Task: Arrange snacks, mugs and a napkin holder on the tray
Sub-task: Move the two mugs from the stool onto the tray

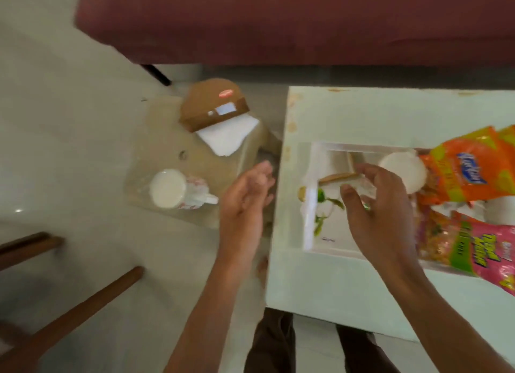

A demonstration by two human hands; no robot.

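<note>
Tray point(309, 227): white, rectangular, raised rim, floral print on its floor; sits on pale counter point(362, 116) at right of view. Holds one white mug point(404, 174), upside down, toward far side. Orange snack packet point(468, 166) lies over far right part of tray, touching the mug. Pink snack packet point(485, 250) lies over near right corner, partly out of view. Further packets between the two, too blurred to tell apart.

Right hand point(376, 214): hovers over middle of tray, just beside the upturned mug. Grip spread, fingers point(373, 172) curled loosely, nothing held. Thin tan-edged piece shows under the fingertips; cannot tell what it is.

Left hand point(245, 202): raised beyond left edge of counter, between counter and low stand. Grip slack and half spread, palm turned toward the right, empty. Blurred.

Low stand point(167, 149): beige, square top, left of counter and lower. Carries second mug point(170, 188), white with red pattern, upright, handle pointing right, near front corner. Carries also napkin holder point(211, 105), brown, arched top, red oval label, at far corner. White napkins point(228, 135) stick out from it toward the counter.

Surroundings: dark red sofa point(278, 24) across top; pale floor point(55, 122); brown wooden legs point(83, 303) at lower left.
</note>
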